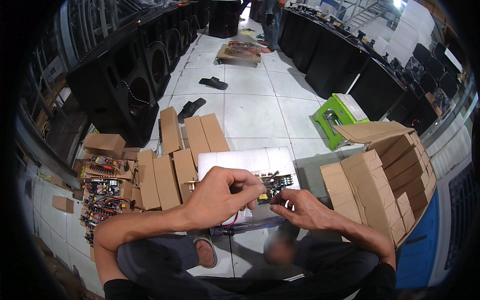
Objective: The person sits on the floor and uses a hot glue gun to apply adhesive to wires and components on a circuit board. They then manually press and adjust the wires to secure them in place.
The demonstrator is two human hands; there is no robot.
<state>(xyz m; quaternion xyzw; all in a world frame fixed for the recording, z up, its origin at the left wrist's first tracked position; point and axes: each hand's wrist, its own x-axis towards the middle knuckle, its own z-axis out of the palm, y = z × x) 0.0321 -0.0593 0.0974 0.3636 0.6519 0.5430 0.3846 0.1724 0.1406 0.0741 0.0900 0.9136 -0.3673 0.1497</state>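
A circuit board [281, 183] with dark and yellow parts lies on a white foam-topped block [235, 159] in front of me. Over its left part, my left hand [226, 194] is closed, thumb and forefinger pinched together; what sits between them is too small to make out. My right hand [301, 206] is at the board's near right edge, its fingers curled in and closed, and I cannot see what they grip. Red and black wires with a dark connector [228, 231] hang at the block's near side, below my left hand.
Small brown boxes [165, 175] lie left of the block, beside stacked circuit boards [102, 200]. An open carton [350, 185] of boxes and a green stool [335, 117] stand right. Black speaker cabinets [112, 85] line both sides. Ahead are slippers [213, 83], a loaded dolly [239, 54] and a standing person [271, 25].
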